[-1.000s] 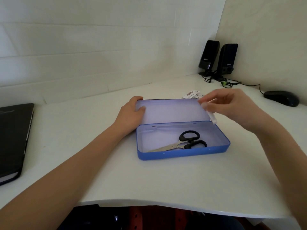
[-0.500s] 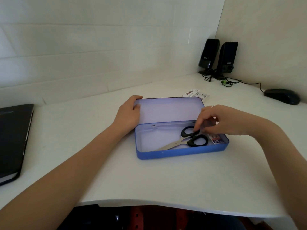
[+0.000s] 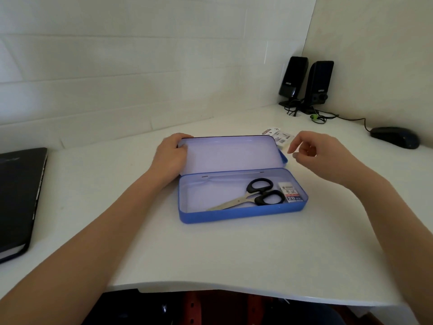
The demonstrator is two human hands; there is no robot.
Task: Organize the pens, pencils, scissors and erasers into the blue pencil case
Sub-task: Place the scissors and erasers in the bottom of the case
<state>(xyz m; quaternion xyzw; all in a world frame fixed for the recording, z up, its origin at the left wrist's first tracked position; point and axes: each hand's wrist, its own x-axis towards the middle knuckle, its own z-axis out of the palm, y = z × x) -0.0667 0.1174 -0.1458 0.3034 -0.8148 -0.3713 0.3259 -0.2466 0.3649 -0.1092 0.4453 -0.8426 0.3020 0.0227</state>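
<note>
Head view: open blue pencil case [image 3: 243, 213] holds scissors [image 3: 253, 194], eraser [image 3: 290, 193].

white desk [image 3: 234, 249] with blue pencil case [image 3: 241, 213], laptop [image 3: 18, 195], speakers [image 3: 304, 83], mouse [image 3: 394, 137]

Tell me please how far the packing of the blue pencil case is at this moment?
Done: the scissors and one eraser lie inside the open blue pencil case. In hand: the left hand holds the lid; the right hand hovers empty near the small packets behind the lid, which probably go in next. No pens or pencils are in view.
</note>
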